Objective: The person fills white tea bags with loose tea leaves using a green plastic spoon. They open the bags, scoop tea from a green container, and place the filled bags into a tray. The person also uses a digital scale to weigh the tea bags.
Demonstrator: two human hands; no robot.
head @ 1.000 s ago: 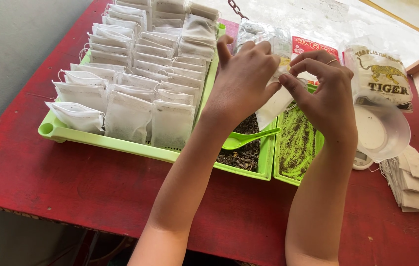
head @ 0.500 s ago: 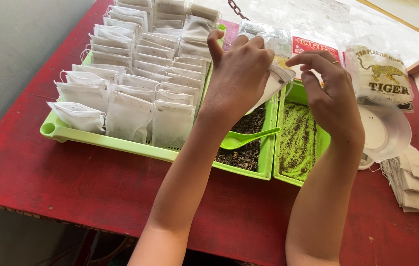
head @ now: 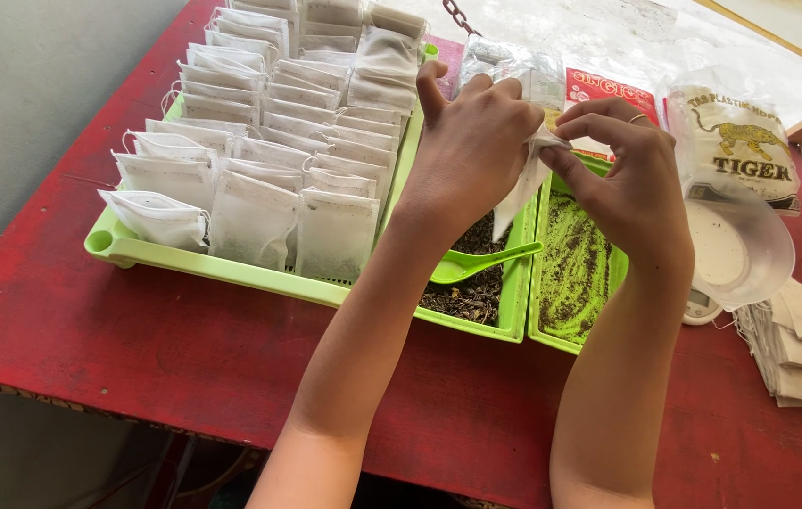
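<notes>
My left hand (head: 471, 151) and my right hand (head: 632, 184) both pinch the top of one white filter tea bag (head: 517, 193), held over the loose dark tea leaves (head: 465, 287) in a green tray (head: 231, 271). A green plastic spoon (head: 476, 264) lies on the leaves just below the bag. Rows of filled white tea bags (head: 273, 141) stand in the left part of the same tray.
A second green tray (head: 575, 254) dusted with tea crumbs sits under my right hand. A clear bowl on a small scale (head: 735, 250), a plastic packet (head: 735, 141) and a stack of empty bags (head: 792, 349) lie at the right on the red table (head: 137, 349).
My right hand let go and drew back half a second ago, then returned to pinch the bag's top again. The bag has swung down between both hands.
</notes>
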